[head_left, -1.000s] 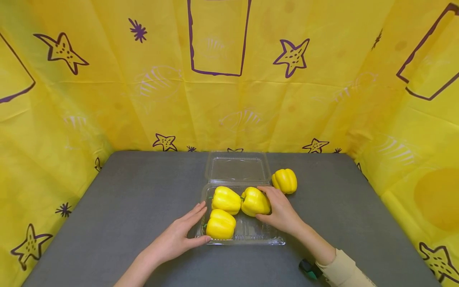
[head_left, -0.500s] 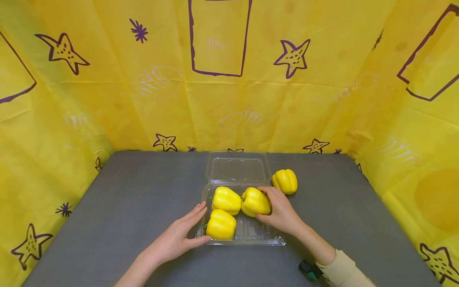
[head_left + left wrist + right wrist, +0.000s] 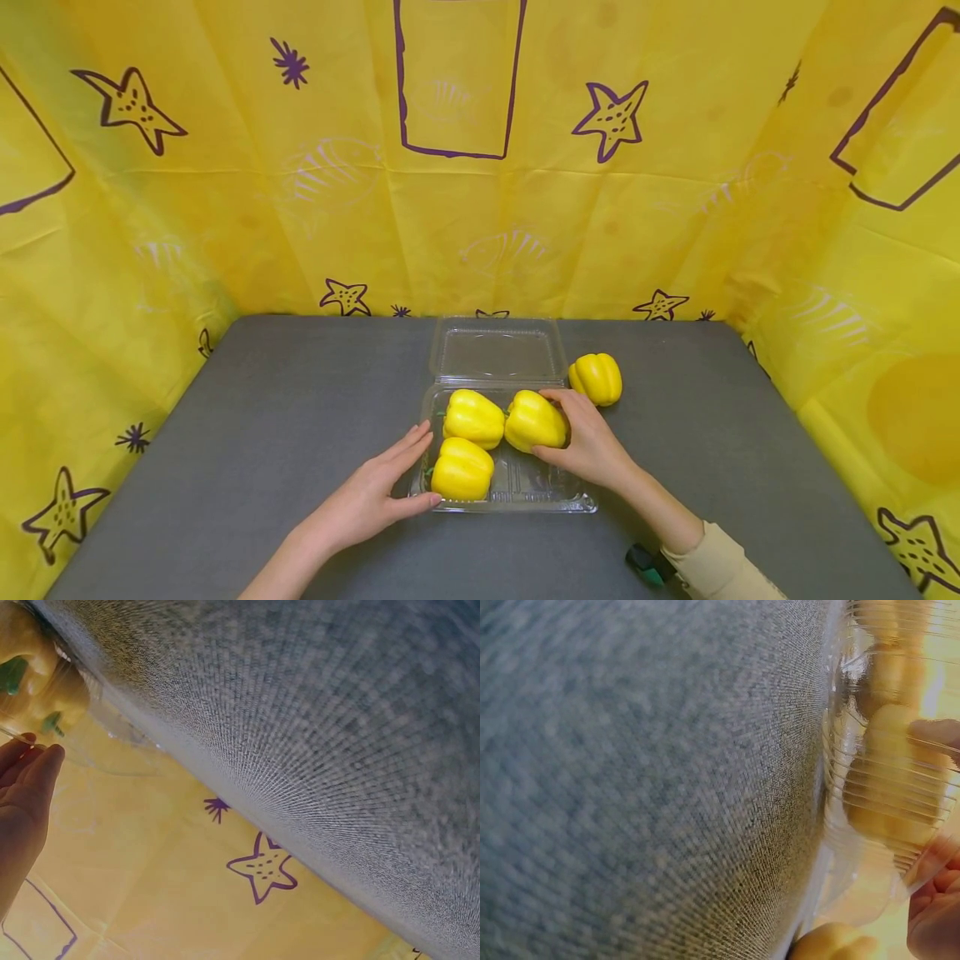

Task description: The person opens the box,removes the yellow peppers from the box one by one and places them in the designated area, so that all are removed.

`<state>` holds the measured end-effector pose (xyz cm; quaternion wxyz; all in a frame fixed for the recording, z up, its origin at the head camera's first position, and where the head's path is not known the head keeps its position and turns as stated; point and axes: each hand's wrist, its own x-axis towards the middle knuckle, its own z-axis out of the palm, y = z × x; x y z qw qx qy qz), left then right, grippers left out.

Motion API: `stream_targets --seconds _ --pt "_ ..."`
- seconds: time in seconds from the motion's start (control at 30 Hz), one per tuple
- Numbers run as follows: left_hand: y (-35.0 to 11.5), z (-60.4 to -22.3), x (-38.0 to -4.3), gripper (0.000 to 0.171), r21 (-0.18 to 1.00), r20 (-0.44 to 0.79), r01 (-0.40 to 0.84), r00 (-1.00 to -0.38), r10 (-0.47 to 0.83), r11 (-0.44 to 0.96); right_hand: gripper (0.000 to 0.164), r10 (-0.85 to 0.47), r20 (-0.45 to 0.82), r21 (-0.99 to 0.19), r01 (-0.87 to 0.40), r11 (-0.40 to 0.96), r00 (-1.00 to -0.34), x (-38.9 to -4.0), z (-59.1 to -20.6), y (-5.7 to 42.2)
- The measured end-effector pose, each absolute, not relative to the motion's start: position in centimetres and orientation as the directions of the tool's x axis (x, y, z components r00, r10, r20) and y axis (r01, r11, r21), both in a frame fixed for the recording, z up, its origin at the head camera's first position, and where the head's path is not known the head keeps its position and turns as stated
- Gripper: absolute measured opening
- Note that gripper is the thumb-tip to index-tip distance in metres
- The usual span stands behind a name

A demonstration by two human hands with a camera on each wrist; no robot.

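Note:
A clear plastic clamshell container [image 3: 517,492] lies on the table with its lid [image 3: 498,354] folded back, away from me. Two yellow bell peppers fill its left side: one at the back [image 3: 472,418], one at the front [image 3: 462,471]. My right hand [image 3: 592,446] grips a third yellow bell pepper [image 3: 532,419] inside the back right part, thumb in front and fingers behind. With straight fingers, my left hand [image 3: 367,500] rests against the container's left edge, thumb at the front corner. Through the ribbed wall, the right wrist view shows the gripped pepper.
Another yellow bell pepper [image 3: 596,379] sits on the grey table [image 3: 322,383], just right of the container's hinge. Near my right sleeve is a small black and green object [image 3: 648,564]. Yellow patterned cloth [image 3: 480,200] walls in the back and sides.
The bell pepper under my right hand has turned slightly, so its green stem shows less. Both hands and the container have stayed nearly in place.

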<state>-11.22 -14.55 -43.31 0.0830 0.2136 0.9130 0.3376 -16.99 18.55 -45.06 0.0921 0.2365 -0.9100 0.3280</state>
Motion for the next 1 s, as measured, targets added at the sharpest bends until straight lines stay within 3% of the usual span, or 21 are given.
stream_targets --seconds 1.0 --pt "-14.53 -43.25 -11.13 0.086 0.651 0.024 0.360 -0.890 0.455 0.669 0.075 -0.336 0.330 -0.587 -0.470 0.659 -0.882 -16.75 -44.88 18.71"
